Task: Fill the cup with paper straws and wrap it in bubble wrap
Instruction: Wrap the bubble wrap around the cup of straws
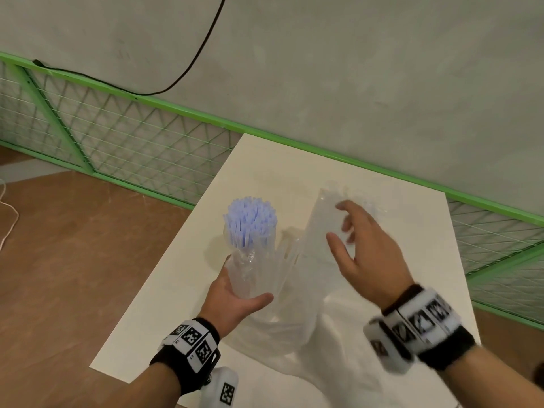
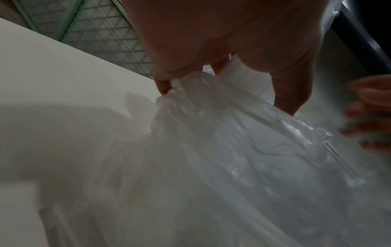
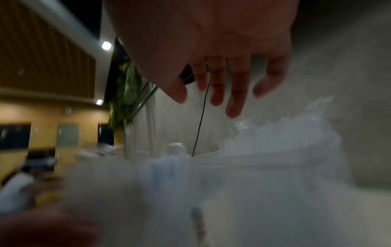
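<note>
Cup [image 1: 250,278], frame centre, full of straws [image 1: 250,222]: left hand [image 1: 235,298] grips it through bubble wrap [image 1: 318,231]. Right hand [image 1: 365,248] released, apparently reaching the loose sheet. Wrapping underway; next, draw sheet round.

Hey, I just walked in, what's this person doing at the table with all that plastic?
A person is wrapping a cup packed with pale blue paper straws in bubble wrap. The left hand grips the cup through the wrap low down. The right hand, fingers spread and holding nothing, is at the loose raised part of the sheet. The straw tops are uncovered, so the wrapping isn't finished. All this is over the white table.
</note>
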`<state>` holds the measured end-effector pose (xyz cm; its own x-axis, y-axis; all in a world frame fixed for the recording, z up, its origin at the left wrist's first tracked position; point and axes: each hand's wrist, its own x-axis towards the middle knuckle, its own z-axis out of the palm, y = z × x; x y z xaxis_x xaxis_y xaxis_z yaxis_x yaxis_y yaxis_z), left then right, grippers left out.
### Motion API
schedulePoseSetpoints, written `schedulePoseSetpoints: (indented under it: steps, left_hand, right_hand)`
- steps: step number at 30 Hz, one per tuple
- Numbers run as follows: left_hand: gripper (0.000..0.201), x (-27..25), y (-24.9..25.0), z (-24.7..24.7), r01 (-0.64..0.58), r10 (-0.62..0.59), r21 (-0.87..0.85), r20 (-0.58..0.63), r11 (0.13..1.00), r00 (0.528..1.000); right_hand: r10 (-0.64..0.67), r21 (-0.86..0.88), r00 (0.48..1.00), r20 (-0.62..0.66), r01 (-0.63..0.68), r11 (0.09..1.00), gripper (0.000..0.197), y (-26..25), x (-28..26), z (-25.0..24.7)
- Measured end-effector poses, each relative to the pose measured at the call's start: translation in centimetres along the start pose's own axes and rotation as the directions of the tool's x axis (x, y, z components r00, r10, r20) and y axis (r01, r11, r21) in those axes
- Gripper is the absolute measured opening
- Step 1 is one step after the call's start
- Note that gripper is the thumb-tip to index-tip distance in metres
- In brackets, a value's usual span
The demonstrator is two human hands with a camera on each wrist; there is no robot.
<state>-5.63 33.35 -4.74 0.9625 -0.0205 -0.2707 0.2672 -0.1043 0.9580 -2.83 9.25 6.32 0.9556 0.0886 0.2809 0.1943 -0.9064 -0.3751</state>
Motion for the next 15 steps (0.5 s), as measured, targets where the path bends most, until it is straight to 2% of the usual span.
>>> schedulePoseSetpoints:
  steps: [2,4,6,11,15]
  left_hand:
    - [0.08,0.2,0.0,-0.2,0.003,-0.003,0.0,0.008,1.0,1.0]
    - [0.083,0.5,0.0,-0.3,0.002,-0.002,0.014,0.025,1.0,1.0]
    - [0.084,0.8,0.0,-0.4,0.009,-0.011,0.044,0.058,0.999,0.998]
    - [0.075,1.0,0.2,-0.9,-0.004,-0.014,0.085,0.216,0.996,0.976]
    - [0.082,0.6,0.2,-1.3,0.003,-0.024,0.079,0.275,0.997,0.961]
  right_hand:
    - [0.118,0.149,0.99,0.073,-0.128,0.98,0.051,-1.1,-4.2,0.5]
    - [0.201,0.185,0.956,0.212,-0.241,0.953,0.067,-2.0,-7.2,2.0]
    - [0.235,0.221,0.93,0.281,-0.301,0.928,0.078,-2.9,-8.1,3.7]
    - [0.286,0.33,0.928,0.237,-0.354,0.875,0.089,-4.2,-6.4,7.4]
    - [0.245,0.463,0.926,0.287,-0.358,0.811,0.095,-4.7,-5.7,8.2]
